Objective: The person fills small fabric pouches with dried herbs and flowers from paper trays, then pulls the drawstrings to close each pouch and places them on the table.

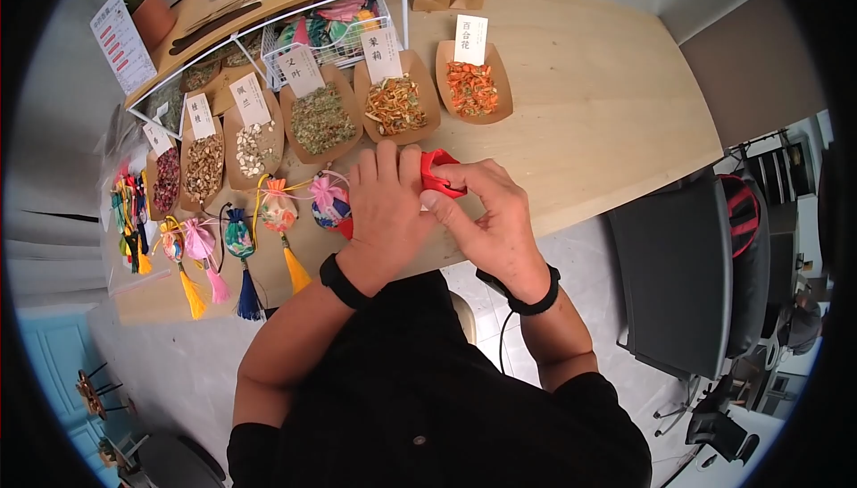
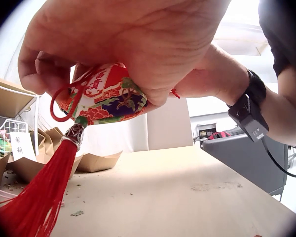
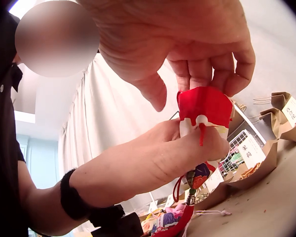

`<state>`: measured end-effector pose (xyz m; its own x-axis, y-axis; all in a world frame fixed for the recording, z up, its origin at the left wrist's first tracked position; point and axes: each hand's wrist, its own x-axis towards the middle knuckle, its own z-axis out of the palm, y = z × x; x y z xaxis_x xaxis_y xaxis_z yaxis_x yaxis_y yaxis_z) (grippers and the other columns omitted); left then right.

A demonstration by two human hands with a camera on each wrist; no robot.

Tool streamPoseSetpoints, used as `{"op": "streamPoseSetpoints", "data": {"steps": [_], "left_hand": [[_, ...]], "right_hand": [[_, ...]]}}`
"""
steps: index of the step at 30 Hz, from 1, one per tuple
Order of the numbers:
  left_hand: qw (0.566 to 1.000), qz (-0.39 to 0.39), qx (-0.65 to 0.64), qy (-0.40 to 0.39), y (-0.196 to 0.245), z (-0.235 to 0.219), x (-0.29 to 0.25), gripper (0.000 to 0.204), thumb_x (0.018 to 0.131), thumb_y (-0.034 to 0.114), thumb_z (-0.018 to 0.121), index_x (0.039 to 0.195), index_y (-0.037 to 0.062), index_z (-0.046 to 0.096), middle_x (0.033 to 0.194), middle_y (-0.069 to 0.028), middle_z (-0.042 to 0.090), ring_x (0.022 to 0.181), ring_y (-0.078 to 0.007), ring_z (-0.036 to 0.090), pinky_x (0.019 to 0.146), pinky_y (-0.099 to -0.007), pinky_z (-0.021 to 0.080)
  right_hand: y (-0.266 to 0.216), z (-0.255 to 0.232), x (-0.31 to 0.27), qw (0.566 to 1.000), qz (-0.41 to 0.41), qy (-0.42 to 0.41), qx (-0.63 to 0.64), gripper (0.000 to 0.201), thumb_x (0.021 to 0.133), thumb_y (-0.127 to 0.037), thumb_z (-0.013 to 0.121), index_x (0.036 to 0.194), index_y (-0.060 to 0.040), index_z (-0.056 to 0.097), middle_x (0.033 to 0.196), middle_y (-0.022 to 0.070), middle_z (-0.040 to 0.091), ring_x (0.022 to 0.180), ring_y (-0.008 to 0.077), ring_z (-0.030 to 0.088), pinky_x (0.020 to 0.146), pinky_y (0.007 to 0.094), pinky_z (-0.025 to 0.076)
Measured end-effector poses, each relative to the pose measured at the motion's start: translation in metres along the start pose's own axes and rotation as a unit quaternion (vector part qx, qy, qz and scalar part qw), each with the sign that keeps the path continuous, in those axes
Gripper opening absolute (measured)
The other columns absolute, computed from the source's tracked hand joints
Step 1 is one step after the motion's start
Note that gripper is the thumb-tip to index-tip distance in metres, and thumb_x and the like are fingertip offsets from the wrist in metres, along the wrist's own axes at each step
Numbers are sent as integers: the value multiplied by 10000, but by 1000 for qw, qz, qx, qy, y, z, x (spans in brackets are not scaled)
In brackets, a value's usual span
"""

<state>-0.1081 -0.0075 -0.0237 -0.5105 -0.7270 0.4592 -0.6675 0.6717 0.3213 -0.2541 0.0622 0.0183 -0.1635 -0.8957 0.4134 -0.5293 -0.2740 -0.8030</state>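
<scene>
Red pouch (image 2: 113, 102) sits in the left hand (image 1: 388, 207)

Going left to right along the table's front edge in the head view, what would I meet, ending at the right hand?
Tassel bundle, leftmost pouch, pink pouch, blue-tasselled pouch, orange floral pouch, pink-and-blue pouch, left hand, red pouch top, right hand.
</scene>
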Motion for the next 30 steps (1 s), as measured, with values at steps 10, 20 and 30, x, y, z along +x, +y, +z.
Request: {"op": "streamPoseSetpoints", "data": {"steps": [10, 20, 30], "left_hand": [[991, -40, -114, -63, -3, -12, 35, 555, 719, 222, 809, 1195, 24, 603, 1107, -165, 541, 1055, -383, 530, 937, -483, 453], [989, -37, -123, -73, -2, 15, 67, 591, 708, 321, 862, 1139, 11, 603, 1102, -166, 554, 1039, -371, 555, 912, -474, 472], [986, -75, -139, -62, -12, 39, 86, 548, 733, 216, 837, 1172, 24, 571, 1133, -182, 536, 1090, -412, 539, 943, -501, 468]], "right_hand": [[87, -38, 74, 986, 23, 12, -163, 279, 899, -106, 763, 1133, 38, 719, 1009, 206, 717, 909, 355, 709, 796, 440, 571], [130, -32, 131, 908, 61, -180, -373, 544, 829, -259, 824, 1290, -12, 675, 1135, 212, 694, 1058, 390, 691, 906, 453, 571], [165, -25, 137, 925, 14, -188, -329, 331, 842, -117, 775, 1139, 15, 714, 1087, 249, 705, 977, 409, 714, 872, 472, 575]]}}
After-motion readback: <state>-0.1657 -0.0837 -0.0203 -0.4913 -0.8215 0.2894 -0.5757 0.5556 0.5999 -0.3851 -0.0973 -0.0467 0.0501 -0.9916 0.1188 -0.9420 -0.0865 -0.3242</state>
